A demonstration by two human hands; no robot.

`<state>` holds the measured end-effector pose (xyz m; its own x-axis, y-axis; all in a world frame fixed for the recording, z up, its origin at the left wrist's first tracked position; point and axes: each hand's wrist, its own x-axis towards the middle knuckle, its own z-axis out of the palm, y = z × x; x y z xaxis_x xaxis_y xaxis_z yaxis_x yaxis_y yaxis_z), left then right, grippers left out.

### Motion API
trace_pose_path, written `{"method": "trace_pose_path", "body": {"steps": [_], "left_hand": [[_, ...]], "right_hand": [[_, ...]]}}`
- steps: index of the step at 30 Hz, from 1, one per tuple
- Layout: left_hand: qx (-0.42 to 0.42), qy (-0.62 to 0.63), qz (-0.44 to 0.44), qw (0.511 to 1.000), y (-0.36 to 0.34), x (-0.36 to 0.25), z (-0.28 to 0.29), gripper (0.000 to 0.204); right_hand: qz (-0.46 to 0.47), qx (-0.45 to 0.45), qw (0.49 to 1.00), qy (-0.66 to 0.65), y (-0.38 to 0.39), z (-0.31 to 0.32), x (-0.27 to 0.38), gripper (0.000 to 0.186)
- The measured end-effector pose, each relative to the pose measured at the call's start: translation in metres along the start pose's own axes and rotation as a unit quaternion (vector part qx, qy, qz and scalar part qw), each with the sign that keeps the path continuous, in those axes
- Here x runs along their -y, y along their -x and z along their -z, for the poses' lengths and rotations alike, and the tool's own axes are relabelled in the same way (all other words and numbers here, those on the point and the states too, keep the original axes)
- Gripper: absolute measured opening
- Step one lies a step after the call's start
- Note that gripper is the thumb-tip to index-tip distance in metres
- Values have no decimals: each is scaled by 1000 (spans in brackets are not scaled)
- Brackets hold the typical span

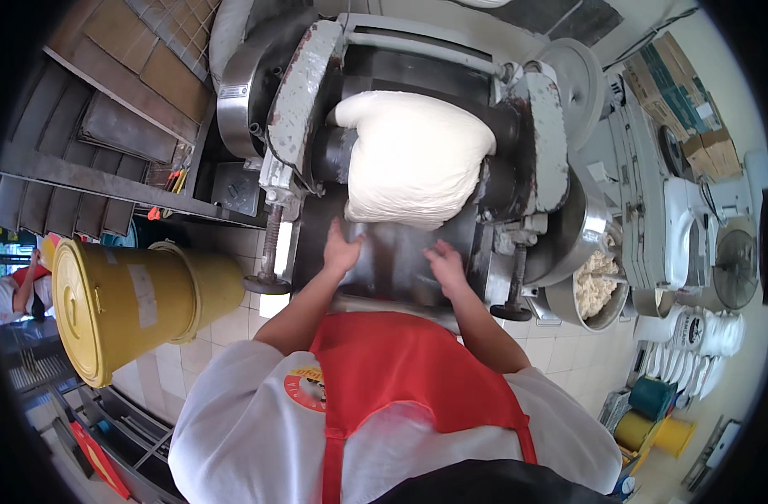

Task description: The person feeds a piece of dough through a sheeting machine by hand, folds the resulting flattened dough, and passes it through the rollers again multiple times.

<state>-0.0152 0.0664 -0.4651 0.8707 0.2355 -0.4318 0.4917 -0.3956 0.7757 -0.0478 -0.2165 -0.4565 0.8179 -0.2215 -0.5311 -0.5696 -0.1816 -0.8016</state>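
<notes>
A big pale slab of dough [417, 160] lies folded over the dark rollers of a dough sheeter [543, 139]. Its lower edge hangs toward me above the machine's metal tray [392, 260]. My left hand [342, 249] is over the tray, just under the dough's lower left corner, with fingers apart and nothing held. On the other side, my right hand [444, 265] is over the tray's right part, fingers spread and slightly curled, a little below the dough. Whether the left fingertips touch the dough is hard to tell.
Screw knobs [267, 284] stick out at both sides of the machine. A mixing bowl [598, 298] with rough dough stands at the right. Large yellow lidded bins [107, 294] stand at the left, below metal racks [73, 181]. Another person [23, 290] is at the far left.
</notes>
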Motion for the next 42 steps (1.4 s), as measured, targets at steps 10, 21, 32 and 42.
{"method": "trace_pose_path", "body": {"steps": [10, 21, 32, 42], "left_hand": [[331, 10, -176, 927, -74, -78, 3, 90], [69, 430, -86, 896, 32, -148, 11, 56], [-79, 297, -266, 914, 68, -103, 40, 73], [95, 35, -154, 983, -47, -31, -53, 111]], "right_hand": [[132, 176, 975, -23, -43, -4, 95, 80], [140, -12, 915, -379, 4, -7, 137, 60], [209, -138, 909, -334, 32, 46, 123, 24], [-2, 65, 994, -85, -35, -28, 73, 95]]}}
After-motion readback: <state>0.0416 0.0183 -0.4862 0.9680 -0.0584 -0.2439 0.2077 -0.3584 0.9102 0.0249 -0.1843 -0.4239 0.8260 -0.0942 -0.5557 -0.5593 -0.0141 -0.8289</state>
